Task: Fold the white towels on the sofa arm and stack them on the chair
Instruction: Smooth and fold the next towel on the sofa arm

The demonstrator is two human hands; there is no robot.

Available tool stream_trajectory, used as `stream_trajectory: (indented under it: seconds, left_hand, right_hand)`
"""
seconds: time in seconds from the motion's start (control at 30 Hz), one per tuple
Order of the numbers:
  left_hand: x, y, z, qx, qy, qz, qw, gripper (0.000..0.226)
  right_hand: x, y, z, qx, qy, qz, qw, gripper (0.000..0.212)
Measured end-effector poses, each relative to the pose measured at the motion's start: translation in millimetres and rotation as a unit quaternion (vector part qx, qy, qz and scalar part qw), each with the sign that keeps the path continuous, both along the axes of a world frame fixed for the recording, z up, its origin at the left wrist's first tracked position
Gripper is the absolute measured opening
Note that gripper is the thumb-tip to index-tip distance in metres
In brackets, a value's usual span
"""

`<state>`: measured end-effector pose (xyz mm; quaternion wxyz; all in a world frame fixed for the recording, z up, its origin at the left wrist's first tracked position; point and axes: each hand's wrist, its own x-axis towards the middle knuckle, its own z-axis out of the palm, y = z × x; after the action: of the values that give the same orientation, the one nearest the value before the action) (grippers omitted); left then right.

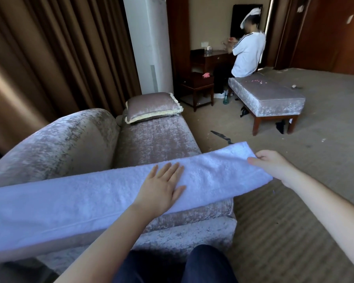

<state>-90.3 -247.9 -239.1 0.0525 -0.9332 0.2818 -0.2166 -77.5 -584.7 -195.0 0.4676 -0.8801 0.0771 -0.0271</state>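
A long white towel [74,203], folded lengthwise into a narrow strip, lies along the velvet sofa arm [192,219] from the left edge to past the arm's front end. My left hand [161,186] lies flat on the towel's middle, fingers straight and spread. My right hand [272,164] grips the towel's right end, which sticks out beyond the arm over the carpet. Its fingertips are hidden under the cloth.
The sofa seat [157,139] carries a cushion [151,107] at the back. A padded bench [268,99] stands on the carpet at right with a person [245,56] sitting on it, facing a dark desk [211,58]. Curtains hang at left.
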Motion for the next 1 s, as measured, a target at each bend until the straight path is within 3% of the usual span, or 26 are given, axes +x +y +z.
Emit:
stream_trajectory:
  seconds: [0.13,0.2,0.23,0.27,0.33,0.37,0.4,0.43,0.5,0.57,0.6,0.67,0.77,0.87,1.0]
  left_hand:
    - [-2,-3,3,-0.017,0.048,0.003,0.999,0.066]
    - [-4,-3,15,-0.156,0.146,-0.012,0.977,0.061]
    - [-6,-2,28,-0.278,0.200,-0.011,0.939,0.049]
    - [-10,-2,45,-0.414,0.240,0.001,0.878,0.034]
    - [-18,1,85,-0.635,0.312,0.011,0.707,0.037]
    - [-20,6,104,-0.679,0.359,0.006,0.640,0.048]
    - [-22,14,118,-0.687,0.396,0.003,0.609,0.056]
    - [-25,23,130,-0.672,0.412,0.006,0.616,0.057]
    - [-31,43,139,-0.628,0.385,0.040,0.675,0.040]
    - [-35,66,139,-0.613,0.336,0.086,0.710,0.022]
    - [-37,77,136,-0.618,0.323,0.104,0.709,0.020]
    - [-41,96,132,-0.637,0.320,0.122,0.690,0.025]
    - [-46,116,124,-0.639,0.307,0.153,0.689,0.035]
    - [-48,133,103,-0.625,0.280,0.180,0.706,0.018]
    - [-52,155,76,-0.583,0.236,0.224,0.744,0.012]
  right_hand:
    - [-6,14,34,0.017,-0.031,0.011,0.999,0.025]
    - [-13,37,61,0.016,-0.042,0.038,0.998,0.026]
    - [-18,54,75,0.011,-0.051,0.056,0.997,0.024]
    - [-23,74,88,0.003,-0.066,0.077,0.995,0.024]
    - [-33,120,109,-0.025,-0.107,0.115,0.987,0.030]
    - [-40,145,114,-0.044,-0.122,0.135,0.982,0.027]
    - [-45,168,116,-0.066,-0.135,0.156,0.976,0.020]
    - [-52,190,115,-0.086,-0.146,0.179,0.969,0.017]
    - [-63,223,108,-0.100,-0.157,0.222,0.957,0.019]
    - [-73,241,91,-0.070,-0.151,0.244,0.955,0.037]
    - [-78,246,79,-0.086,-0.179,0.235,0.952,0.053]
    - [-79,246,47,-0.211,-0.292,0.183,0.915,0.075]
    - [-69,235,3,-0.335,-0.341,0.133,0.868,0.078]
    - [-61,225,-23,-0.343,-0.304,0.150,0.876,0.091]
    - [-58,223,-44,-0.321,-0.301,0.178,0.880,0.099]
